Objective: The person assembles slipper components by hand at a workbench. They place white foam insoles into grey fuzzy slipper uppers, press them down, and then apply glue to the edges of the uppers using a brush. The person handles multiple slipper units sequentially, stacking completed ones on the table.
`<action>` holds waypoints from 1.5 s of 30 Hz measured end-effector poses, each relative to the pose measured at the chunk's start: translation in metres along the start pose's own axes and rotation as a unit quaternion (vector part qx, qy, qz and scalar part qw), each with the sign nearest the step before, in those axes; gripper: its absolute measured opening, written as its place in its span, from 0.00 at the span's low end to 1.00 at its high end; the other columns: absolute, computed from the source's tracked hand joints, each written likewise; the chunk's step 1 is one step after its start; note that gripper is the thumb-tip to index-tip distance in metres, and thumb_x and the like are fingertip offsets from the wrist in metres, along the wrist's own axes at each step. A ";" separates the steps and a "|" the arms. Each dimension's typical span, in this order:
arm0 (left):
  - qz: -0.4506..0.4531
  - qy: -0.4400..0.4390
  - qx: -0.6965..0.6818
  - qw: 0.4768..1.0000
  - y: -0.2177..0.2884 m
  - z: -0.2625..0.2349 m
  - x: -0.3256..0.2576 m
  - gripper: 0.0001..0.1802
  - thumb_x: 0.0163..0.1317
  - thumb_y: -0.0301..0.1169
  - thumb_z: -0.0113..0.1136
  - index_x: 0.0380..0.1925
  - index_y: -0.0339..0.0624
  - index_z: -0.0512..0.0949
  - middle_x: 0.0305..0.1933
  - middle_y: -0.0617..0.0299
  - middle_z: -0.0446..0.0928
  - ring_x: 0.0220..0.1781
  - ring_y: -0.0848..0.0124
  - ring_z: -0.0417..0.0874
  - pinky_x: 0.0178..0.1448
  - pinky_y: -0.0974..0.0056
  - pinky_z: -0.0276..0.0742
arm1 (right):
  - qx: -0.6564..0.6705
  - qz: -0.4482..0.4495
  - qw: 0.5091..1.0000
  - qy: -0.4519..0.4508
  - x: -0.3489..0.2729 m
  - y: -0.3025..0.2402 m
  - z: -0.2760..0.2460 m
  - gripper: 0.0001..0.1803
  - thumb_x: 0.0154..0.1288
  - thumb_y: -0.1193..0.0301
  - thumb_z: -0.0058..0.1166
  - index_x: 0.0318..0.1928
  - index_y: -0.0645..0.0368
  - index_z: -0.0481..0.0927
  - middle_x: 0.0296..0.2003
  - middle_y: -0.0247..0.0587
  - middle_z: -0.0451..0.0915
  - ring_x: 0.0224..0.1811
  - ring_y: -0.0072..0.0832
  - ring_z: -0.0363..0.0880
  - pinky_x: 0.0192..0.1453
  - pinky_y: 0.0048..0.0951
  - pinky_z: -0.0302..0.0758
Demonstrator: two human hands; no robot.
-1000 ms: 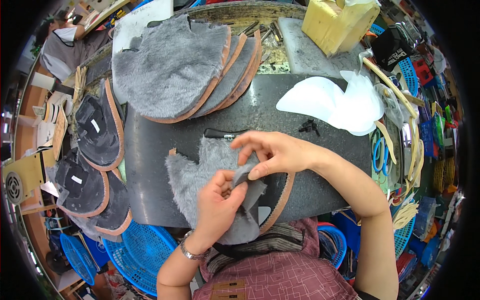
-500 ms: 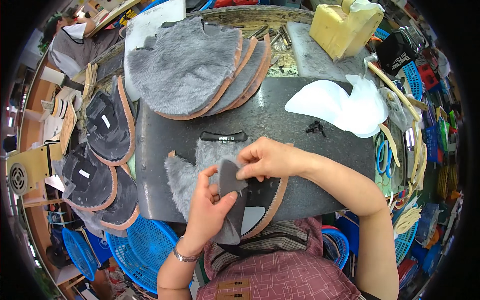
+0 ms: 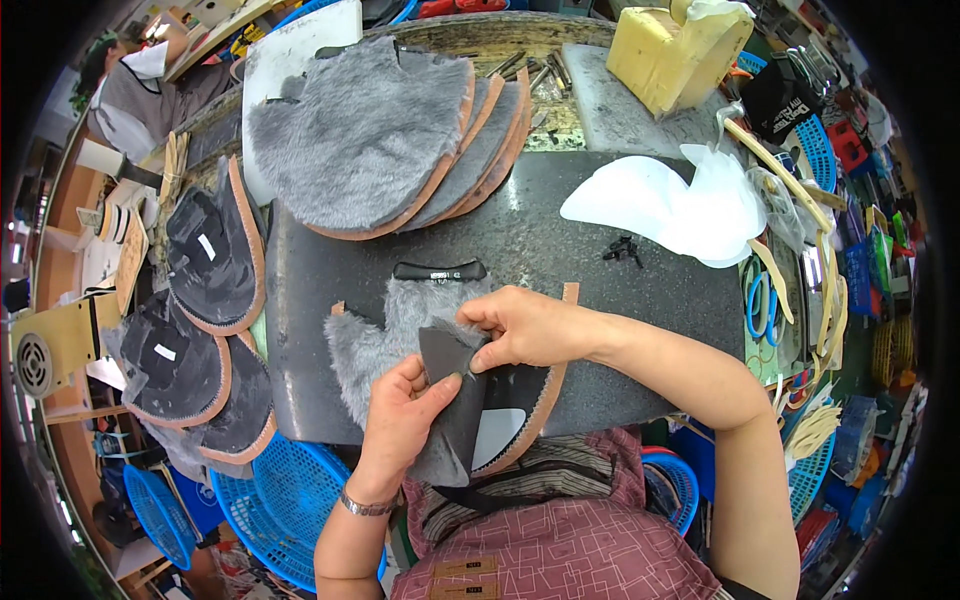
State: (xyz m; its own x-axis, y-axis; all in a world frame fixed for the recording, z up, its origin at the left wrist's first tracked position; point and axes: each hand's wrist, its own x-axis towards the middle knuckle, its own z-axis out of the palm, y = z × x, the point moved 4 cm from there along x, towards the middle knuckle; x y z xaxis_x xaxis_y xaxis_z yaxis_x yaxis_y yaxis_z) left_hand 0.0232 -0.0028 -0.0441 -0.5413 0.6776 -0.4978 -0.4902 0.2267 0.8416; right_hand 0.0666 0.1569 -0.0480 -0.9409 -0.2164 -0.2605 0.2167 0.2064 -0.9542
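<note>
A grey furry lined piece (image 3: 400, 310) with a black underside and a tan zigzag-stitched edge lies partly folded at the near side of the dark work slab. It looks like a shoe upper. Its dark flap (image 3: 450, 420) is turned up between my hands. My left hand (image 3: 405, 415) is closed, thumb on the flap's face and fingers behind it. With thumb and fingertips, my right hand (image 3: 515, 330) pinches the flap's upper right edge, close to the left thumb. A black padded strip (image 3: 440, 271) tops the furry part. My right fingertips hide part of the fold.
Similar furry pieces (image 3: 360, 140) are stacked at the far left of the slab (image 3: 520, 240). Black-sided ones (image 3: 175, 355) hang over the left edge. White curved templates (image 3: 670, 205), small black bits (image 3: 622, 250) and a yellow block (image 3: 675, 60) sit right. Blue baskets (image 3: 275, 500) stand below.
The flap has opened out and shows a wider dark face. My right hand has shifted slightly left and down along its edge. The whole view has moved a little.
</note>
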 end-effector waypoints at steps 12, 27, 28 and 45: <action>0.005 0.012 -0.001 1.000 -0.003 -0.003 0.000 0.08 0.62 0.26 0.57 0.38 0.32 0.76 0.30 0.68 0.78 0.29 0.86 0.73 0.32 0.78 0.70 | -0.025 -0.054 0.974 0.219 -0.014 -0.010 -0.005 0.15 0.51 0.67 0.63 0.37 0.60 0.77 0.28 0.37 0.77 0.26 0.25 0.75 0.30 0.28 0.71; 0.068 -0.091 0.106 0.988 -0.008 0.007 -0.004 0.27 0.53 0.20 0.61 0.53 0.30 0.67 0.35 0.63 0.76 0.35 0.83 0.75 0.36 0.77 0.73 | 0.000 0.087 0.982 0.169 -0.028 -0.015 0.002 0.13 0.49 0.68 0.64 0.31 0.63 0.77 0.24 0.41 0.79 0.27 0.23 0.77 0.30 0.25 0.71; 0.063 -0.087 0.116 0.987 -0.009 0.006 -0.004 0.27 0.52 0.20 0.61 0.54 0.30 0.66 0.34 0.62 0.76 0.35 0.83 0.75 0.36 0.77 0.73 | 0.014 0.063 0.979 0.194 -0.033 -0.015 0.004 0.12 0.50 0.69 0.64 0.30 0.63 0.77 0.25 0.40 0.79 0.26 0.21 0.77 0.30 0.23 0.70; 0.007 -0.086 0.030 0.996 -0.002 0.006 -0.001 0.24 0.58 0.20 0.57 0.55 0.30 0.66 0.39 0.62 0.78 0.40 0.80 0.77 0.43 0.75 0.72 | 0.149 -0.136 0.896 0.396 -0.072 -0.006 0.036 0.15 0.61 0.81 0.52 0.50 0.63 0.73 0.42 0.35 0.73 0.41 0.20 0.75 0.45 0.21 0.74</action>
State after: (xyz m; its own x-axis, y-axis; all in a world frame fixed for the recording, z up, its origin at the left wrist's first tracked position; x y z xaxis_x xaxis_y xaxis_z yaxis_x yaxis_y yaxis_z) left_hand 0.0290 0.0003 -0.0442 -0.4204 0.7895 -0.4473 -0.4390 0.2544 0.8617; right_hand 0.1422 0.1367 -0.0294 -0.8336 0.5489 0.0614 -0.1002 -0.0410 -0.9941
